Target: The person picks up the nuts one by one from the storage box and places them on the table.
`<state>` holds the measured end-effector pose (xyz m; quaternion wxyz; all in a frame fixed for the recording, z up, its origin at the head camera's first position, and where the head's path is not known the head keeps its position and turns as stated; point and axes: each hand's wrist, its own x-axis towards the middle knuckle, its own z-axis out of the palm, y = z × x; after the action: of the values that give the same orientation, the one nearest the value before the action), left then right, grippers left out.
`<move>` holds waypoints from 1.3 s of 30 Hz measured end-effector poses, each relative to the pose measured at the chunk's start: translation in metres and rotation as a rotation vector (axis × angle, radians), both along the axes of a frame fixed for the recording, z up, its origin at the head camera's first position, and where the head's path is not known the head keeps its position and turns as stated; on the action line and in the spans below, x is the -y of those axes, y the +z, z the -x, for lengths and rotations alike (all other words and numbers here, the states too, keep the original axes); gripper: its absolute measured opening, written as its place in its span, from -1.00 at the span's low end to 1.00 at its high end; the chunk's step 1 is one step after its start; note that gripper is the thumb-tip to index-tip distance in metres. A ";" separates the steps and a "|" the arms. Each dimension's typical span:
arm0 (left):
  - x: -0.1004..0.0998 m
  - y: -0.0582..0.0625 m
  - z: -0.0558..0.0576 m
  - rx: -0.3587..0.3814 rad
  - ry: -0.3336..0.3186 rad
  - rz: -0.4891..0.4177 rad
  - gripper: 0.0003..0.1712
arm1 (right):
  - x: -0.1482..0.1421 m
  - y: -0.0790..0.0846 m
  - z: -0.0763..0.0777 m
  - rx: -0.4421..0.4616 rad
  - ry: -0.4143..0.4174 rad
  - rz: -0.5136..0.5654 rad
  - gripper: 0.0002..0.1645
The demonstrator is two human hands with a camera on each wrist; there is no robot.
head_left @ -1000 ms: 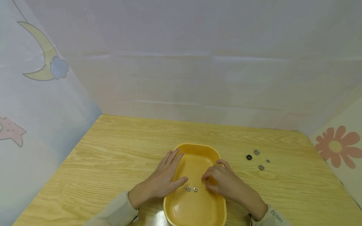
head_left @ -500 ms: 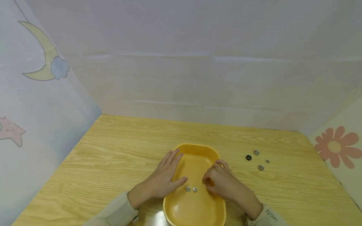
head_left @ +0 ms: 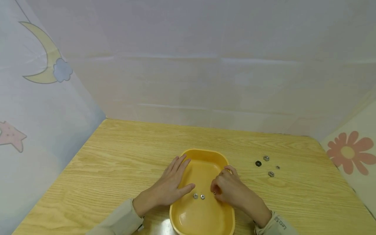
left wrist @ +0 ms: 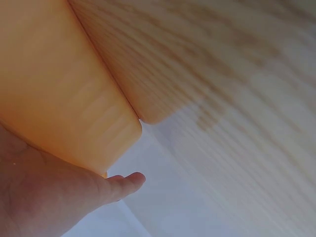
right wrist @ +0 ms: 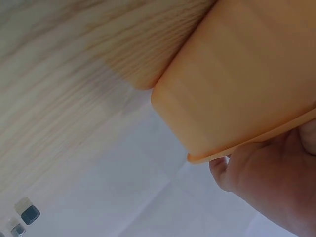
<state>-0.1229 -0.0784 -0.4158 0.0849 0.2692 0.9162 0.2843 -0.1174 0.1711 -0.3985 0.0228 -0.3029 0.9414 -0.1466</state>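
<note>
A yellow tray (head_left: 202, 217) lies on the table in the head view. Two silver nuts (head_left: 195, 196) sit side by side on its floor. My left hand (head_left: 167, 184) rests over the tray's left rim with its fingers straight and the thumb out near the nuts. Over the right side of the tray, my right hand (head_left: 232, 191) has curled fingers and pinches a small metal nut (head_left: 214, 193), mostly hidden by the fingertips. Both wrist views show the tray's outer wall (left wrist: 74, 94) and part of each hand.
On the table right of the tray lie a black nut (head_left: 258, 163), a silver nut (head_left: 266, 158), another silver nut (head_left: 271, 174) and a smaller one (head_left: 277, 167). Pale printed cloth (head_left: 188, 91) stands behind and at both sides of the wooden table (head_left: 132, 143).
My right hand's fingertips have closed together on the small nut, and the hand has shifted very slightly. The left hand, the tray and the other nuts stay put.
</note>
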 end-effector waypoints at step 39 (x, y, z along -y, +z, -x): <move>0.000 0.000 0.000 -0.009 -0.003 0.001 -0.06 | 0.005 -0.003 0.003 -0.062 0.015 -0.072 -0.67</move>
<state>-0.1227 -0.0782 -0.4154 0.0814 0.2720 0.9162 0.2827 -0.1202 0.1656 -0.4012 0.0053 -0.3132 0.9440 -0.1031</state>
